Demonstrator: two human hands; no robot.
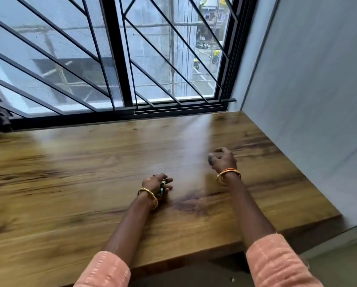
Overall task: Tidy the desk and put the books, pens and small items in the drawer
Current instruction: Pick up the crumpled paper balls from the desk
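Soft, cool daylight enters through the barred window (119, 54) beyond both hands and lights the scene evenly; nothing is dim. A pale band of glare runs across the wooden desk (70, 183) from the window sill toward the gap between the left hand (158, 184) and the right hand (223, 159). Shadows are faint; only a weak dark patch lies on the wood just beside the left hand. Motion blur smears the desk grain, strongest left of the left hand, and softens the fingers of both hands. The window bars bow and the wall (318, 100) to the right of the right hand leans, showing wide-angle distortion.
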